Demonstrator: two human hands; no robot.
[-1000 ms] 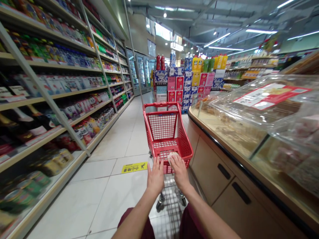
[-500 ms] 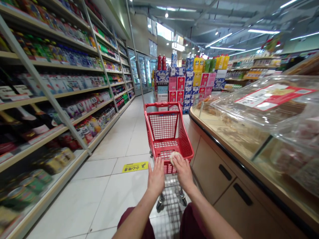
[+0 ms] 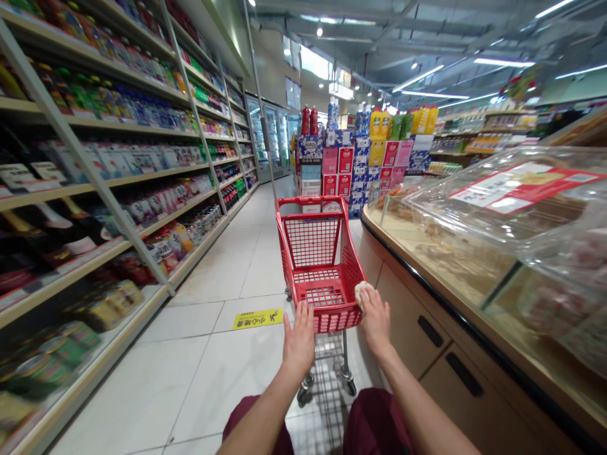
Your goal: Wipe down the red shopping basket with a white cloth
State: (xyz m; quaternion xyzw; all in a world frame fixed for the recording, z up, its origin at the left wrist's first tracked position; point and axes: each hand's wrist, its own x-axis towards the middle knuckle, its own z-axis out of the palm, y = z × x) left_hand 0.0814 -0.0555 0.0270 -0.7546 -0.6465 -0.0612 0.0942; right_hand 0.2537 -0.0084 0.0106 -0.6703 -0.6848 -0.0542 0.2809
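A red plastic shopping cart (image 3: 322, 278) with grid walls stands right in front of me, its basket holding nothing that I can see. My left hand (image 3: 300, 338) lies against the near left corner of the basket, fingers stretched out. At the near right corner, my right hand (image 3: 374, 316) presses a pale, crumpled cloth (image 3: 363, 294) to the basket's rim. The palm and fingers cover part of the cloth.
Shelves of bottles and cans (image 3: 156, 164) line the left side. Close on the right stands a wooden counter (image 3: 427, 322) with clear plastic food boxes (image 3: 502, 196). Stacked drink cartons (image 3: 344, 167) stand ahead. A yellow sticker (image 3: 257, 319) marks the tiled floor.
My right hand has moved right with the cloth, from the middle of the basket's near rim to its right corner. My left hand stays almost where it was.
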